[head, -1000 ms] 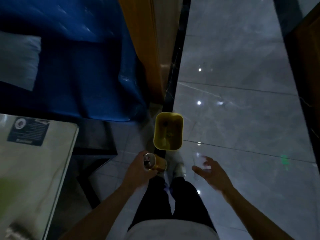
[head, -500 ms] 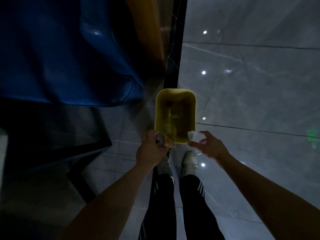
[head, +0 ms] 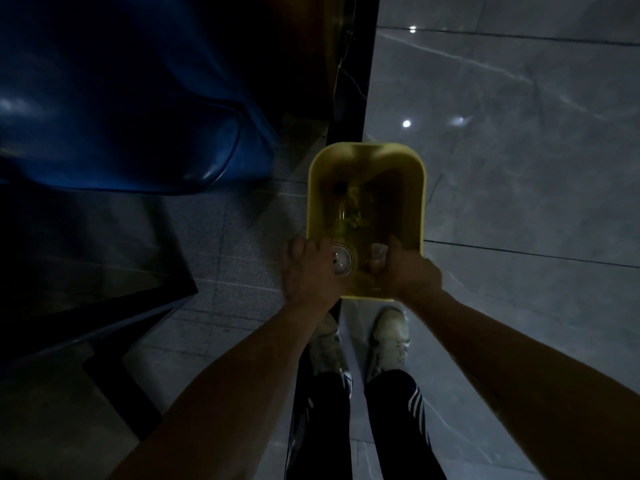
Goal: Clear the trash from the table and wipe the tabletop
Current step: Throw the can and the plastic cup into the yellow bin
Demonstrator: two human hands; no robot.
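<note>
Hands both over the near end of a yellow bin [head: 367,161] standing on the grey tile floor [head: 519,185], just ahead of the person's white shoes [head: 389,336]. Left hand [head: 311,271] has its fingers [head: 301,245] curled round a drink can [head: 343,259], top end facing up, held above the bin's near-left corner. Right hand [head: 403,268] is closed w/ a crumpled clear plastic scrap [head: 378,252] pinched at the fingertips, inside the near-right corner. Some rubbish lies at the bin's bottom, too dim to tell what. Blue seat [head: 121,109] to the left
</note>
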